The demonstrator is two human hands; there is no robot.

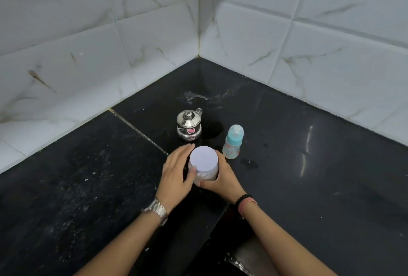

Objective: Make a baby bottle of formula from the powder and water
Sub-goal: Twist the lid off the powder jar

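Note:
A clear powder jar with a white lid [204, 159] stands on the black counter [309, 176]. My right hand [217, 179] grips the jar's body from the right and front. My left hand [176, 174] lies against the jar's left side, its fingers stretched along the lid's rim and its thumb on the front. A baby bottle [233, 142] with a blue cap and teat stands upright just behind and to the right of the jar. A small steel lidded pot [189, 125] with a handle stands behind the jar.
Tiled walls meet in a corner behind the counter. A tile joint [136, 129] runs diagonally across the counter. Water marks lie near the back corner. The counter's front edge drops off below my forearms.

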